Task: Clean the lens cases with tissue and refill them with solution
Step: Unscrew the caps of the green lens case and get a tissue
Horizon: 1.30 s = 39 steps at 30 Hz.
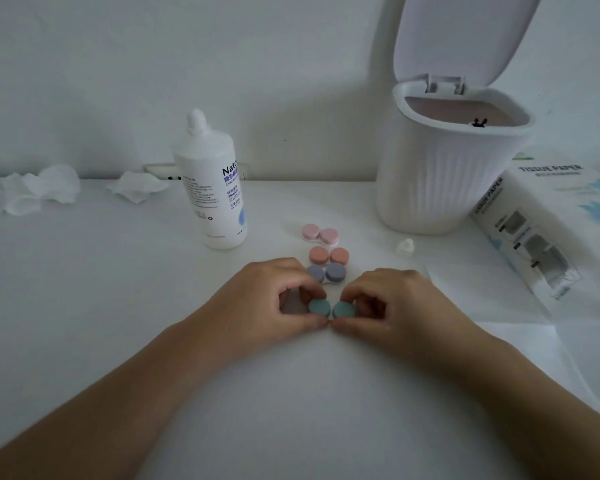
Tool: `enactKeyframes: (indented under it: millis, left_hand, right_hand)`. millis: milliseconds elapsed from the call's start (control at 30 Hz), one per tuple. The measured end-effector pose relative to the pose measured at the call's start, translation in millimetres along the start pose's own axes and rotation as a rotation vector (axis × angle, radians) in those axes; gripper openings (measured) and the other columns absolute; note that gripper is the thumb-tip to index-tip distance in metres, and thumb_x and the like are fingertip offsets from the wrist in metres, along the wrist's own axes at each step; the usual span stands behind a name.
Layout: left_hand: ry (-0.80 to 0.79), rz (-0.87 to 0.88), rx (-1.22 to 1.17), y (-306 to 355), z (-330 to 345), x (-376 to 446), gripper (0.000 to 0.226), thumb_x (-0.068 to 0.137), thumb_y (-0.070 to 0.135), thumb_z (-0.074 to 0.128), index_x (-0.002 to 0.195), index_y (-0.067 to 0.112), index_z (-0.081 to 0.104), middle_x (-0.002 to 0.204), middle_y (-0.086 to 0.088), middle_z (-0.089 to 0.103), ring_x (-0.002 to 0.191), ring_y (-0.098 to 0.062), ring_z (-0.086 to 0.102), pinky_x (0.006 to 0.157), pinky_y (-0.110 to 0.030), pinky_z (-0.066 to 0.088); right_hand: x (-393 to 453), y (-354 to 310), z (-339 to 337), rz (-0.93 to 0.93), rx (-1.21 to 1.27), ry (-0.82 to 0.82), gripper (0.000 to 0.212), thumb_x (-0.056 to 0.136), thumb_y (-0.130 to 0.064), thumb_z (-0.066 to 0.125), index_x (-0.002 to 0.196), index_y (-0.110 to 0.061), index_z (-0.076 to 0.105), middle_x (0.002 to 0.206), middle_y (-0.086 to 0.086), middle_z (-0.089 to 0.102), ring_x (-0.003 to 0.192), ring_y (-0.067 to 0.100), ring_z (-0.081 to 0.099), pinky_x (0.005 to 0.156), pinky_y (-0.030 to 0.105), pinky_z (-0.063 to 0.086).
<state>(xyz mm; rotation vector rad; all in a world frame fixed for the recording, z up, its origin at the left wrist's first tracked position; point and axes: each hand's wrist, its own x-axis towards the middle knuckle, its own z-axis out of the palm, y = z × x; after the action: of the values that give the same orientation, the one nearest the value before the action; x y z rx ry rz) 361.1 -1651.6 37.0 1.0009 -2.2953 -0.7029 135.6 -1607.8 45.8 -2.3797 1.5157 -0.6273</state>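
Hands at mid-counter: left hand [274, 299] and right hand [392, 303] each pinch a green lens case [331, 309] cap; twist both evenly, keeping the case flat.

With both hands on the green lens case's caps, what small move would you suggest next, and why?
Probably twist both caps of the green lens case off: the left hand and right hand each pinch one, both caps sit on, and the pink, orange and purple cases behind look capped too.

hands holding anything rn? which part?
Yes: the green lens case. The left hand pinches its left cap and the right hand pinches its right cap, each between thumb and fingers.
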Motion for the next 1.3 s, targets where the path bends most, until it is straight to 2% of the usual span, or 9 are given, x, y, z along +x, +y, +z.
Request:
enactKeyframes:
  millis: [133, 233, 400, 700, 867, 967, 1100, 1200, 1300]
  left_hand:
    - [-0.04, -0.006, -0.011, 0, 1, 0, 0.028, 0.071, 0.049, 0.077, 0.091, 0.031, 0.072, 0.081, 0.01, 0.058, 0.066, -0.011, 0.054, 0.059, -0.023, 0.043]
    - [-0.064, -0.019, -0.013, 1, 0, 0, 0.027, 0.071, 0.048, 0.078, 0.091, 0.03, 0.072, 0.081, 0.01, 0.059, 0.068, -0.012, 0.056, 0.062, -0.03, 0.047]
    - [-0.099, -0.034, -0.014, 3, 0, -2, 0.024, 0.071, 0.047, 0.079, 0.088, 0.033, 0.07, 0.077, 0.014, 0.056, 0.069, -0.009, 0.056, 0.061, -0.023, 0.044]
    - [-0.126, -0.042, -0.042, 8, 0, -5, 0.021, 0.075, 0.038, 0.084, 0.09, 0.031, 0.07, 0.081, 0.009, 0.059, 0.07, -0.012, 0.056, 0.063, -0.031, 0.049]
    - [-0.132, -0.032, -0.045, 7, 0, -7, 0.019, 0.078, 0.034, 0.083, 0.089, 0.036, 0.067, 0.083, 0.015, 0.056, 0.073, -0.008, 0.057, 0.063, -0.016, 0.042]
    - [-0.122, -0.041, -0.052, 7, -1, -8, 0.021, 0.078, 0.035, 0.083, 0.088, 0.04, 0.065, 0.084, 0.018, 0.055, 0.072, -0.007, 0.057, 0.064, -0.013, 0.039]
    - [-0.089, -0.056, -0.077, 7, 1, -9, 0.02, 0.071, 0.045, 0.08, 0.086, 0.041, 0.067, 0.082, 0.014, 0.057, 0.069, -0.011, 0.058, 0.062, -0.016, 0.041]
    - [-0.07, -0.059, -0.106, 7, 2, -9, 0.025, 0.069, 0.053, 0.078, 0.085, 0.037, 0.069, 0.083, 0.012, 0.06, 0.07, -0.013, 0.059, 0.061, -0.02, 0.044]
    - [-0.082, -0.056, -0.098, 6, 2, -9, 0.024, 0.072, 0.042, 0.087, 0.09, 0.034, 0.072, 0.083, 0.011, 0.06, 0.07, -0.012, 0.058, 0.062, -0.019, 0.043]
  right_hand:
    - [0, -1, -1, -0.066, -0.025, -0.034, 0.043, 0.085, -0.055, 0.054, 0.076, -0.014, 0.061, 0.066, -0.005, 0.053, 0.066, 0.013, 0.046, 0.06, 0.027, 0.04]
    - [0, -2, -2, -0.094, -0.053, -0.053, 0.035, 0.09, -0.045, 0.063, 0.075, -0.014, 0.057, 0.067, -0.007, 0.049, 0.064, 0.011, 0.041, 0.06, 0.026, 0.035]
    - [-2, -4, -4, -0.112, -0.075, -0.104, 0.026, 0.094, -0.037, 0.065, 0.083, -0.013, 0.063, 0.073, -0.007, 0.051, 0.07, 0.013, 0.044, 0.065, 0.024, 0.033]
    - [-4, -8, -8, -0.15, -0.079, -0.149, 0.02, 0.097, -0.031, 0.063, 0.086, -0.014, 0.062, 0.077, -0.011, 0.043, 0.075, 0.012, 0.04, 0.07, 0.024, 0.033]
    - [-7, -8, -9, -0.189, -0.074, -0.175, 0.018, 0.098, -0.029, 0.06, 0.093, -0.013, 0.065, 0.084, -0.003, 0.054, 0.08, 0.015, 0.046, 0.075, 0.028, 0.04]
    - [-8, -8, -12, -0.2, -0.074, -0.169, 0.014, 0.097, -0.027, 0.062, 0.1, -0.015, 0.069, 0.088, -0.002, 0.057, 0.083, 0.016, 0.049, 0.078, 0.032, 0.045]
    - [-10, -14, -21, -0.189, -0.077, -0.1, 0.033, 0.086, -0.038, 0.069, 0.118, -0.028, 0.065, 0.102, -0.011, 0.063, 0.088, 0.013, 0.056, 0.08, 0.026, 0.048]
    - [-6, -19, -21, -0.162, -0.072, -0.009, 0.035, 0.081, -0.055, 0.069, 0.107, -0.031, 0.067, 0.083, -0.016, 0.061, 0.073, 0.009, 0.054, 0.065, 0.026, 0.047]
    - [-2, -18, -16, -0.13, -0.105, 0.074, 0.027, 0.081, -0.05, 0.072, 0.085, -0.023, 0.07, 0.07, -0.014, 0.056, 0.064, 0.008, 0.047, 0.055, 0.031, 0.046]
